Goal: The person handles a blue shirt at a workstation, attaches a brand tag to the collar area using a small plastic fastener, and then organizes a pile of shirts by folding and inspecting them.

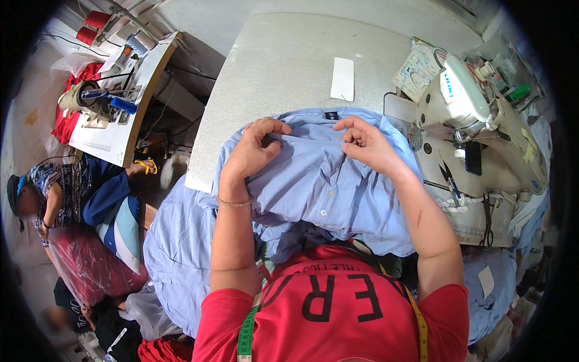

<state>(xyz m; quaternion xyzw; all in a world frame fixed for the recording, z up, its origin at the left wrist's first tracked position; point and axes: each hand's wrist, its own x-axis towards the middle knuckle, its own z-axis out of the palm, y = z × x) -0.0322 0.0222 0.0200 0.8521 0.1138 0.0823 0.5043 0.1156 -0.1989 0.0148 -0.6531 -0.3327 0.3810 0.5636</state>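
In the head view, our left hand (256,145) and right hand (369,145) curl at the blue shirt (295,187) between them; we can't tell whether they grip. The table (277,66) stretches beyond both, its edge leftward; a sewing machine (461,99) blocks rightward.

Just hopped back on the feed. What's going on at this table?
A person in a red top has the left hand and right hand at a light blue buttoned shirt, either side of its dark neck label. Whether the fingers pinch the cloth is hard to tell. The shirt lies partly on the table, with a white card beyond it and a white sewing machine to the right.
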